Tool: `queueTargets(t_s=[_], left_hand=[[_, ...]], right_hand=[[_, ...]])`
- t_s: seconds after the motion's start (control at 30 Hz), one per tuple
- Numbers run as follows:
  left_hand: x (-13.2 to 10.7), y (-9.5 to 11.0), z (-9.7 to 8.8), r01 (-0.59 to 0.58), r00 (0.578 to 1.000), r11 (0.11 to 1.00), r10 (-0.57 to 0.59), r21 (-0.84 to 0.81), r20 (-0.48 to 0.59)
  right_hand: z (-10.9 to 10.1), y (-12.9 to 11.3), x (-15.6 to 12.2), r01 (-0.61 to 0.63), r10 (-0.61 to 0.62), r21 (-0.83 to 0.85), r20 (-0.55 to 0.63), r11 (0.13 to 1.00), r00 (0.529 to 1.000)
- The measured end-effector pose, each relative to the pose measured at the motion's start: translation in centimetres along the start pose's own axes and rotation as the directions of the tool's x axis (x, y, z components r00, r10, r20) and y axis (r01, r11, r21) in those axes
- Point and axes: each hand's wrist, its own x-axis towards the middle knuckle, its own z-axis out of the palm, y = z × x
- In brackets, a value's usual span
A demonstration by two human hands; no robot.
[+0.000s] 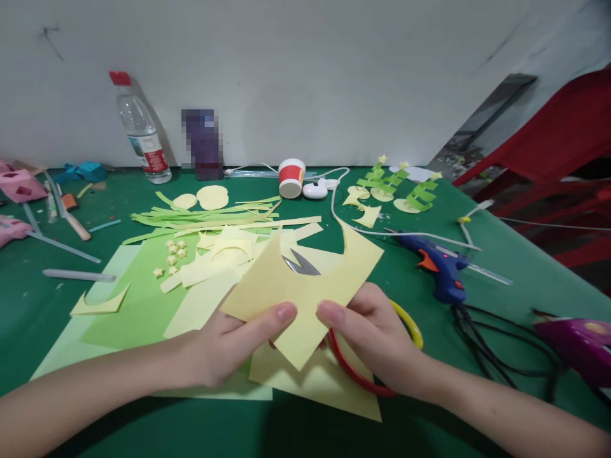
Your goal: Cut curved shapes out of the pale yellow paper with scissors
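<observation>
Both hands hold one sheet of pale yellow paper [310, 292], which has a large curved piece cut from its far edge. My left hand [233, 350] pinches it from the left, thumb on top. On the other side my right hand [382, 340] pinches it the same way, the thumbs a short gap apart. Scissors [414, 324] with red and yellow handles are at my right hand; their metal blades show behind the paper's cut edge. Whether the right fingers also grip the scissors is hidden. Another yellow sheet [353, 397] lies below my hands.
Green sheets [138, 299], paper strips [205, 219], small folded stars [172, 259] and yellow circles [212, 197] lie left. A blue glue gun [443, 270] with cables is right. Behind stand a bottle [143, 140], a paper cup [291, 178] and green spiral decorations [422, 194].
</observation>
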Motion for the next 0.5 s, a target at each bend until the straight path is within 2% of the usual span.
queueTargets(t_s=[0.17,0.33,0.5], left_hand=[[-0.2,-0.2,0.0,0.038,0.997,0.998,-0.035,0.045,-0.068],[0.2,0.6,0.1,-0.013,1.000,0.988,0.017,0.153,-0.023],[0.6,1.0,0.2,-0.015,0.999,0.989,0.019,0.146,-0.025]], right_hand=[[0.1,0.0,0.0,-0.099,0.102,0.059,-0.058,0.993,0.993],[-0.1,-0.4,0.1,-0.128,0.134,0.165,-0.025,0.978,0.991],[-0.2,-0.5,0.2,-0.139,0.155,0.121,-0.134,0.983,0.979]])
